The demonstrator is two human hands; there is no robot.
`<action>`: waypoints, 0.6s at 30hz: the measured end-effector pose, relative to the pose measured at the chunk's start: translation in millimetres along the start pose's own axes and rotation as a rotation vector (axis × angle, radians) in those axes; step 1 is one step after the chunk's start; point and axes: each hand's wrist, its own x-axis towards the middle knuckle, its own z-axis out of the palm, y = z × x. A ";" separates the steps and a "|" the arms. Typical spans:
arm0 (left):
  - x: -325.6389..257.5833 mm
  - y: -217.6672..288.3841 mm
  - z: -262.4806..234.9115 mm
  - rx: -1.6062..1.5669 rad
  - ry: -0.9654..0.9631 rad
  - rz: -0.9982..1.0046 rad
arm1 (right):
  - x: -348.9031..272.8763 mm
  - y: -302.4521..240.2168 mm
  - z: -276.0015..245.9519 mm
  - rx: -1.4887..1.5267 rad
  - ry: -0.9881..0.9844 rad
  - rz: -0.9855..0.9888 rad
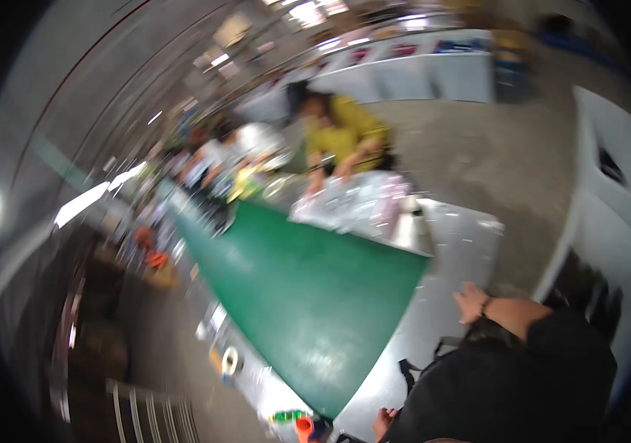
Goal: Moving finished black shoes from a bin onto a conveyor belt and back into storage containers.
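The view is tilting and blurring across a long worktop (441, 244) with a green mat (308, 295) lying on it. The right hand (470, 301) is resting at the worktop's metal edge, wrist banded, its bare forearm running back into a black sleeve; the fingers are looking loosely curled and holding nothing. The left hand (383, 422) is peeking out low beside the black clothing, near the mat's near corner; whether it is spread or closed cannot be told. At the far end, a person in a yellow top (341, 133) is leaning over a heap of clear plastic bags (352, 203).
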 end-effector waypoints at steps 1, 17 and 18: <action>0.4 -2.3 -0.3 0.061 -0.089 -0.021 | 11.4 -9.3 -5.1 0.029 -0.088 0.012; 5.4 -9.2 12.5 0.063 -0.396 -0.080 | -14.2 -17.6 -14.7 0.006 -0.106 0.113; 4.9 -9.0 11.1 0.037 -0.371 -0.076 | -9.6 -19.8 -15.8 -0.005 -0.111 0.090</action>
